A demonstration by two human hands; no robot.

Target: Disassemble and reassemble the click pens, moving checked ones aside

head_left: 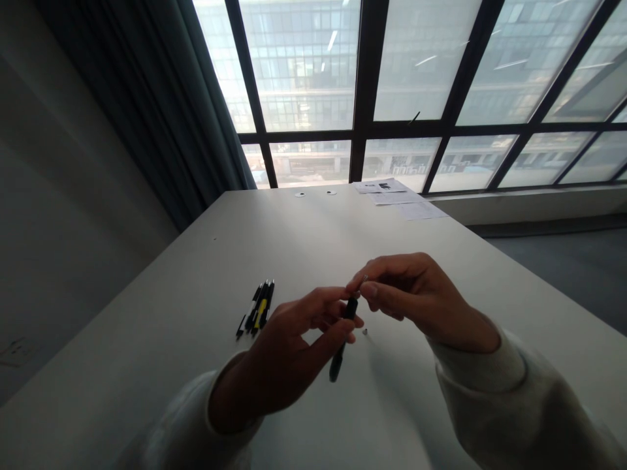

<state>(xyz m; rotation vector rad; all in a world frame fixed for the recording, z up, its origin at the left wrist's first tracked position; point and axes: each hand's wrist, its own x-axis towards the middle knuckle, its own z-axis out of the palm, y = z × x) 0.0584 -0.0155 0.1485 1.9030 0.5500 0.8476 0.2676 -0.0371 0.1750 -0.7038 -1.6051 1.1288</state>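
My left hand [294,349] is closed around a dark pen barrel [337,365], which it holds tilted over the table with the lower end sticking out below the fingers. Its upper end points at my right hand [414,297]. Thumb and forefinger of that hand are pinched together just above the barrel, on a small thin shiny piece [365,279] too small to make out clearly. On the table beneath lies a tiny silvery part [365,331], perhaps a pen tip. Left of my left hand, several pens [257,307], mostly black and one with yellow, lie side by side.
The white table [274,241] stretches to a wall of windows [313,65]. Printed papers [392,192] lie at its far right edge. Round cable openings [300,194] sit near the back. A dark curtain [161,98] hangs at the left.
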